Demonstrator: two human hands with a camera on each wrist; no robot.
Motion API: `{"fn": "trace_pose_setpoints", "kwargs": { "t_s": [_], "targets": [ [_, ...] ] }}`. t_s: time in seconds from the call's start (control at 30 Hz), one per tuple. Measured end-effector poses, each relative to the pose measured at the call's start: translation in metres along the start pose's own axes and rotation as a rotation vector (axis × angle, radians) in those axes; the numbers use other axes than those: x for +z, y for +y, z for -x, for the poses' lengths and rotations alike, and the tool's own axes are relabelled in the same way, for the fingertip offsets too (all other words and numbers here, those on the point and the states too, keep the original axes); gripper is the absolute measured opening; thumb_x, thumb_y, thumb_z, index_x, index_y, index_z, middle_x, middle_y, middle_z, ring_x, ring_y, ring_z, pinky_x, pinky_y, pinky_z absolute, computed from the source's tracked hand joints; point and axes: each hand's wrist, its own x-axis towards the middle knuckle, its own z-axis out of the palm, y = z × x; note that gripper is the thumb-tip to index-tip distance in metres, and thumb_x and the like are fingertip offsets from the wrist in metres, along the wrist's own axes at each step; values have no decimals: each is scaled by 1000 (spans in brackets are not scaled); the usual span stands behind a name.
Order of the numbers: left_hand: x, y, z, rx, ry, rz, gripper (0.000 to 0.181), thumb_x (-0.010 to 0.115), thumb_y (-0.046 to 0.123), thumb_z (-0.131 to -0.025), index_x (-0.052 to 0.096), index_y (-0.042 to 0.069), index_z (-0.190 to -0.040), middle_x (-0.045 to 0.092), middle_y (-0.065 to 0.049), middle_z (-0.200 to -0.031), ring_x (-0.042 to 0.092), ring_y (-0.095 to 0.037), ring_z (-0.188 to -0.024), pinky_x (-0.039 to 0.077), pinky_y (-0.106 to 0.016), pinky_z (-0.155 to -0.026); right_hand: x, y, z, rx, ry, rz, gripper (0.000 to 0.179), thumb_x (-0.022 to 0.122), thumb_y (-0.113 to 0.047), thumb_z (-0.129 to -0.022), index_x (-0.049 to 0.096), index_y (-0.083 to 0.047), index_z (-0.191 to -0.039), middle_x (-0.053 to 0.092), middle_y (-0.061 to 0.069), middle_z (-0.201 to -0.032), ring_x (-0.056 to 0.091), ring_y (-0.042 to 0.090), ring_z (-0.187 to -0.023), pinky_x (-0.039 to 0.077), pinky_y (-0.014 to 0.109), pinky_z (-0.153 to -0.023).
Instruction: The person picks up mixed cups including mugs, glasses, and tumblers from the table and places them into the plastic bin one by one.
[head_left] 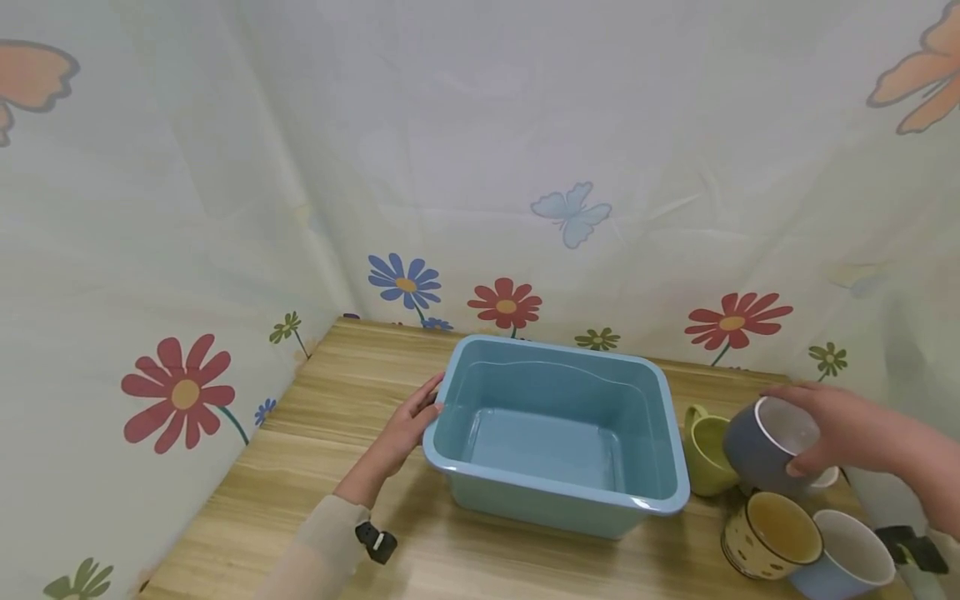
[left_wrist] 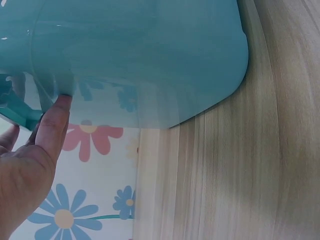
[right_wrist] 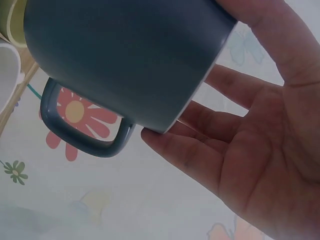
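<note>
A light-blue plastic basin (head_left: 555,492) stands on the table. My left hand (head_left: 408,425) rests against its left side, the fingers fairly straight; in the left wrist view a digit (left_wrist: 55,120) touches the outer wall under the rim. My right hand (head_left: 840,429) grips a dark blue-grey mug (head_left: 750,454) by its rim. The mug is tilted and held above the other cups, its loop handle (right_wrist: 82,145) showing in the right wrist view. Below and beside it are a green mug (head_left: 708,458), a yellow patterned cup (head_left: 772,537) and a light-blue cup (head_left: 840,575).
The wooden table (head_left: 352,392) backs onto a white curtain (head_left: 465,167) printed with flowers and butterflies. More curtain hangs at the left and right sides. Part of another pale cup shows under the right hand.
</note>
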Motion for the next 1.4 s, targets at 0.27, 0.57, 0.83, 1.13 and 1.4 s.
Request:
{"fn": "trace_pose_setpoints", "kwargs": {
  "t_s": [0.27,0.57,0.83,1.13,1.4],
  "targets": [
    [0,1,0,3,0,5,62,45,23,-108,21,12,-164,28,-29,-166,48,-46,-140,58,-43,-97,-10,2,-2,8,-15,10,92,95,-21,-61,51,13,-134,57,44,-121,63,43,-93,57,48,-69],
    [1,0,-1,-2,2,4,62,45,23,-107,22,13,-164,28,-28,-166,49,-46,-140,58,-43,-96,-20,-5,-2,14,-13,9,93,95,-21,-61,51,13,-135,57,43,-120,62,43,-93,58,48,-68],
    [0,0,-1,7,-6,4,62,45,23,-108,22,13,-164,28,-28,-166,49,-46,-140,58,-46,-97,-26,-8,-6,12,-18,7,93,95,-21,-62,50,13,-136,58,42,-120,63,43,-93,58,49,-68],
    [0,1,0,-10,13,-3,60,45,24,-108,24,16,-164,30,-26,-166,49,-45,-140,58,-46,-98,-33,-13,-11,29,-20,-9,95,95,-22,-63,49,11,-138,57,41,-118,62,38,-88,58,46,-66],
    [0,0,0,-10,17,4,60,45,24,-108,24,16,-164,29,-27,-166,50,-44,-139,58,-43,-96,-37,-19,-16,-15,15,-32,95,95,-22,-63,48,10,-140,57,41,-122,62,41,-94,58,48,-68]
  ]
}}
